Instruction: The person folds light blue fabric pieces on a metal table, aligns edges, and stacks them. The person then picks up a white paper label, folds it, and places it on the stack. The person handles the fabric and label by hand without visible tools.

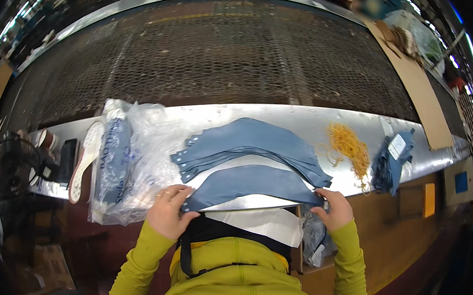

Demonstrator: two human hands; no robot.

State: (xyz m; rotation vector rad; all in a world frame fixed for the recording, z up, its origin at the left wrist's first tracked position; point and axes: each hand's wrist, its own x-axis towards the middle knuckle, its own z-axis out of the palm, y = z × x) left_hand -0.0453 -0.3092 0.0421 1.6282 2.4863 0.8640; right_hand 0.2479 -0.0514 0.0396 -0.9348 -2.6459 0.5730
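Note:
A curved, blue-grey flat cut piece (pixel 252 185), leather-like, lies along the near edge of the metal table. My left hand (pixel 169 211) pinches its left end between thumb and fingers. At its other end, my right hand (pixel 333 209) has thumb and fingers closed on the tip. Just beyond it, a fanned stack of similar blue-grey pieces (pixel 255 135) rests on the table, with small notches or holes at the left ends. White sheet material (pixel 263 222) sits at my lap below the edge.
Left stand a clear plastic bag with blue contents (pixel 112 163) and a white shoe sole (pixel 87 155). Right lie a heap of yellow rubber bands (pixel 347 145) and a tagged blue bundle (pixel 391 161). Beyond runs a mesh-topped conveyor (pixel 246 50); a fan (pixel 13 164) stands far left.

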